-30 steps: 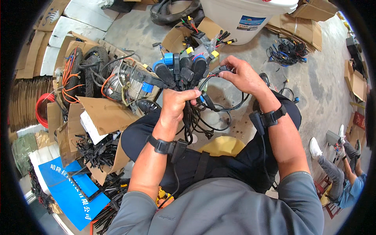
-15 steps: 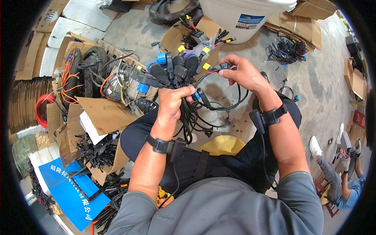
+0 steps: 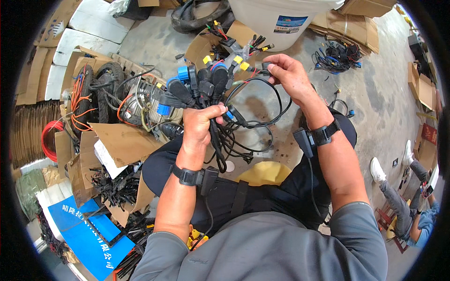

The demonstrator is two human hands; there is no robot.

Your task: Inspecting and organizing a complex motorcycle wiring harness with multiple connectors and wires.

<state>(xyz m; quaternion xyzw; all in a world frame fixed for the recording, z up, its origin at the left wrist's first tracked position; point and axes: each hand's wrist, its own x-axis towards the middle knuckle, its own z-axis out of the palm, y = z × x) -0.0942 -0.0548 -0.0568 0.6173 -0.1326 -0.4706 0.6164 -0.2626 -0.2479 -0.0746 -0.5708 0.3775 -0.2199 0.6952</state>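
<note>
Keeping the cable bundle (image 3: 216, 143) gripped just below its plugs (image 3: 219, 83) should stop strands slipping while a single end is handled. The left hand (image 3: 199, 122) wraps the bundle above the floor (image 3: 375, 117), thumb across it; the right hand's (image 3: 291, 78) thumb and forefinger seem to pinch a dark connector (image 3: 266, 66), beside the plugs.

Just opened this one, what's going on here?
A person is handling cables with bare hands. The left hand grips a bundle of black cables, with blue and yellow plugs among the ends sticking up. The right hand, off to the side, pinches a dark plug between thumb and finger. Beyond the hands are an open cardboard box with more wires and a white bucket. Another person is off to the right.
</note>
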